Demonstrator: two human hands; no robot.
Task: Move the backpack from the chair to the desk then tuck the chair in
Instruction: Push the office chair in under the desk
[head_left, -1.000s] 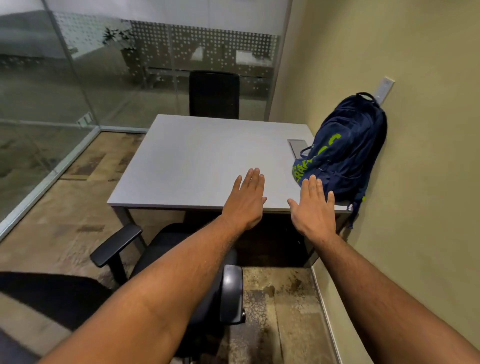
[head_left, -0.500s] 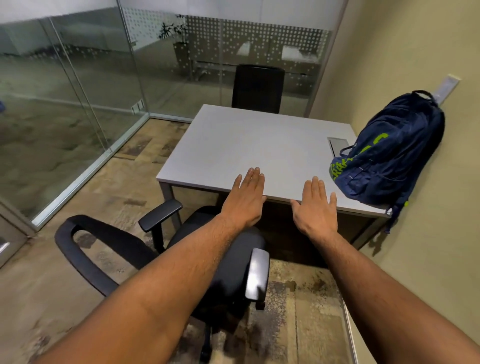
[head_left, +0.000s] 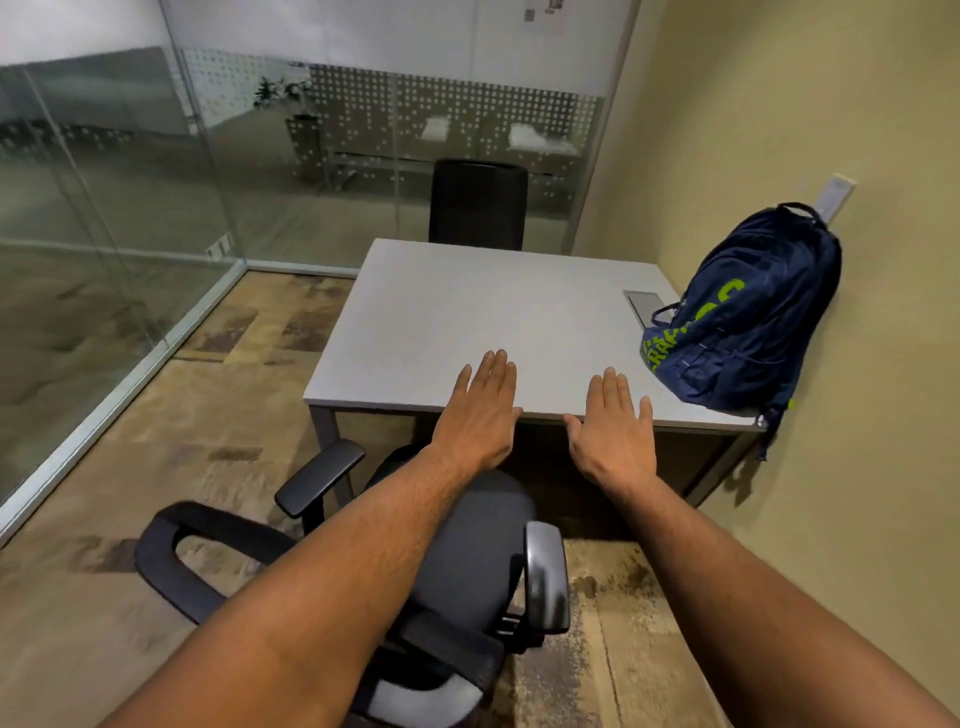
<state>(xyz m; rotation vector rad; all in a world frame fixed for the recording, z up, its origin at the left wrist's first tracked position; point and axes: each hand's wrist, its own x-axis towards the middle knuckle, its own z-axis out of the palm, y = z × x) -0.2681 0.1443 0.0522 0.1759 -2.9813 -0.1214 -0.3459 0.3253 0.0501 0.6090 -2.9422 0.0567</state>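
Note:
A navy backpack (head_left: 743, 317) with lime-green lettering stands on the right end of the grey desk (head_left: 467, 312), leaning against the beige wall. A black office chair (head_left: 467, 551) with armrests sits below my arms, pulled back from the desk's near edge and turned at an angle. My left hand (head_left: 480, 415) and my right hand (head_left: 613, 428) are stretched out flat, palms down, fingers apart, over the desk's front edge and above the chair's seat. Neither hand holds anything or touches the chair.
A second black chair (head_left: 478, 208) stands behind the far side of the desk. Glass partitions (head_left: 130, 234) close the room on the left and back. The beige wall (head_left: 831, 467) runs close along the right. A cable hatch (head_left: 643, 302) is set in the desk.
The view has pulled back and swung left, so more of the chair and floor shows. Both hands stay flat and open in front of me.

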